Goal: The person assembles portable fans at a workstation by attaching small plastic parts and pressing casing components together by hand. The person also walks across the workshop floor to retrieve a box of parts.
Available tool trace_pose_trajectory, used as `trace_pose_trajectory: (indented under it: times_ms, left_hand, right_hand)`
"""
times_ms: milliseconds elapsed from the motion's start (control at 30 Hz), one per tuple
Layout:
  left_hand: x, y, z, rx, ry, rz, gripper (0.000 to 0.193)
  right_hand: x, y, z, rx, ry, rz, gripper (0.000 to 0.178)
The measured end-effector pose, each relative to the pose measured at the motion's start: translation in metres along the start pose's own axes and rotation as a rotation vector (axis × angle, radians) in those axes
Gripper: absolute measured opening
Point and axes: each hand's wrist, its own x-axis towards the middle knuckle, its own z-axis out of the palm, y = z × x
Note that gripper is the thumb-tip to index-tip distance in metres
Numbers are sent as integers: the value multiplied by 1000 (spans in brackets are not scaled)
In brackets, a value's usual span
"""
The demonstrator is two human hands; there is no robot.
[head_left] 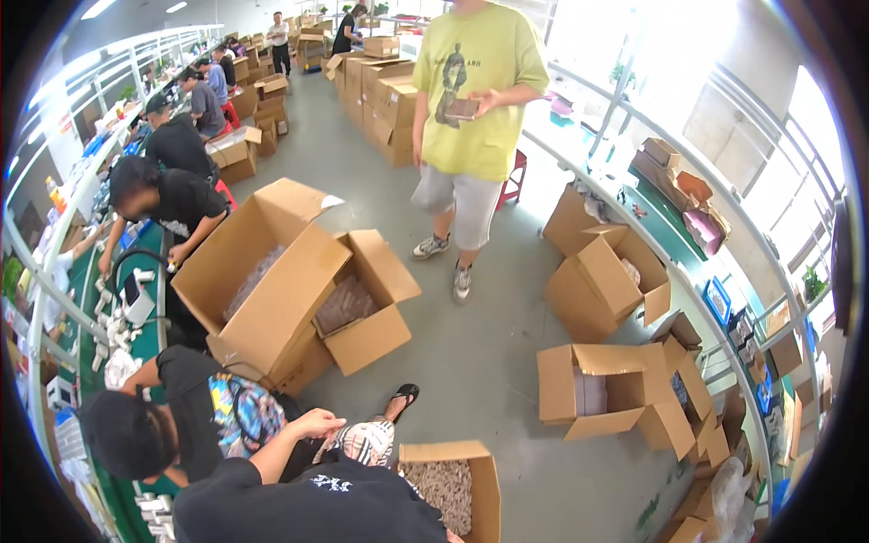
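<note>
At the lower left, my left hand (317, 423) is raised in front of my black shirt, its fingers drawn together. Whatever they may hold is too small to see. Only a sliver of my right hand (453, 537) shows at the bottom edge, beside an open carton (489, 493); its fingers are hidden. Many small brownish pieces (444, 493) fill that carton. Ahead stands a person in a yellow shirt (493, 86), with a small flat brown object (463, 109) in one hand. Plaid shorts (362, 442) and a dark sandal (407, 393) show past my shirt.
Large open cartons (262, 271) with wrapped goods stand ahead to the left. Several more cartons (588, 385) line the right bench (652, 204). Along the left bench (95, 362), people bend over white parts. A capped co-worker (127, 434) sits close at my left. Grey floor (480, 362) lies between.
</note>
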Motion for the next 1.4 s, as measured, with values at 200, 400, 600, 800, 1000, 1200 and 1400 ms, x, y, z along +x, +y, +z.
trace_pose_trajectory:
  times_ms: [200, 400, 600, 800, 1000, 1200, 1400]
  left_hand:
    - [107, -47, -85, 411, -10, -101, 37]
    - [221, 139, -110, 811, -143, -112, 35]
    - [334, 283, -56, 918, -191, -182, 33]
    - [444, 480, 244, 866, -382, 508, 29]
    - [325, 558, 532, 711, -719, 763, 20]
    - [371, 489, 703, 1096, -899, 240, 27]
    - [426, 467, 881, 1449, -940, -74, 24]
  right_hand:
    - [8, 28, 126, 353, 100, 140, 36]
    - [59, -117, 166, 148, 41, 28, 33]
    - [7, -172, 174, 894, 200, 78, 31]
    - [-48, -46, 181, 969, 602, 451, 29]
    - [7, 39, 65, 173, 720, 137, 30]
    - [-70, -118, -349, 1014, 1070, -202, 41]
    - [-175, -71, -538, 933, 1168, -340, 35]
